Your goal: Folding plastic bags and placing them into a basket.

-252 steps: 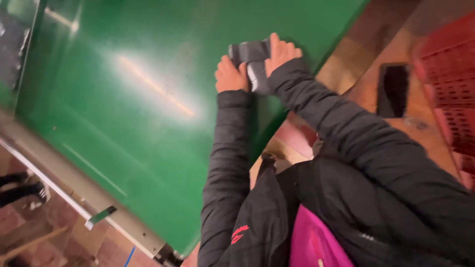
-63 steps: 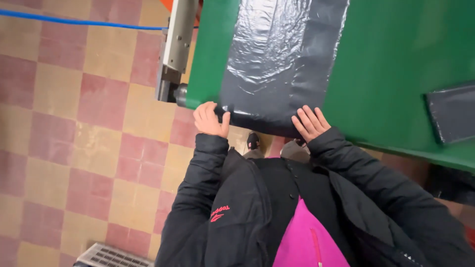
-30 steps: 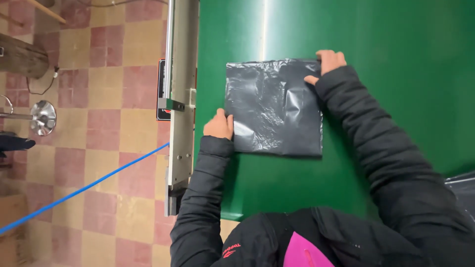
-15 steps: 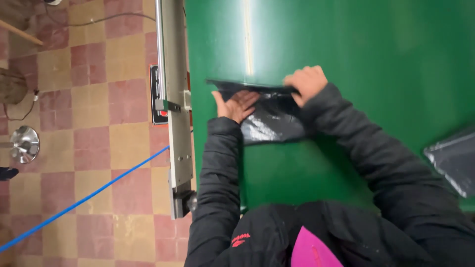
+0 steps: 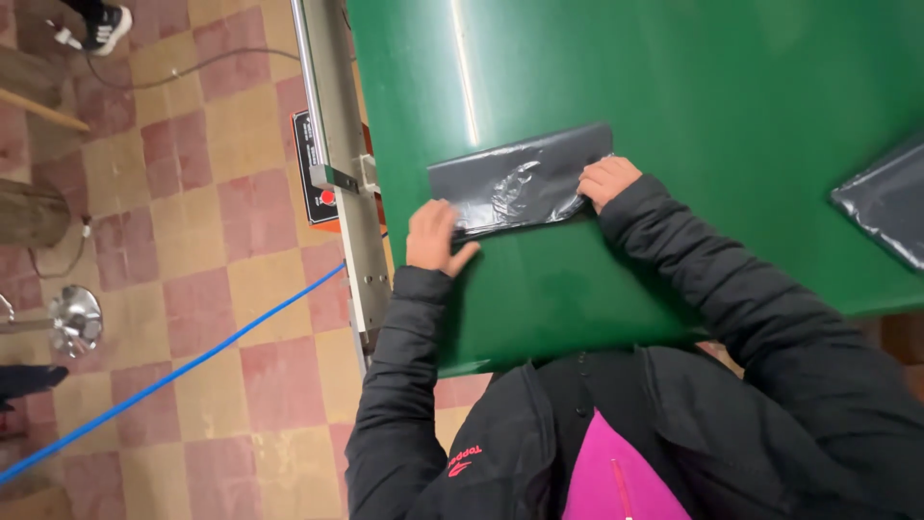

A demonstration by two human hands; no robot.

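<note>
Your left hand lies flat, fingers spread, on the folded bag's near corner; right hand presses its other end on the table. Slick film: uneven pressure likely skews the fold or lets it spring open.

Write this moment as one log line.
left hand: flat on folded black plastic bag | right hand: pressing bag edge | surface: green table

Two bare hands show: the left hand and the right hand. Two glossy black plastic bags lie on one green table: a folded one and another at the right edge. One blue cable crosses the checkered tile floor. One metal side rail runs along the table.
</note>
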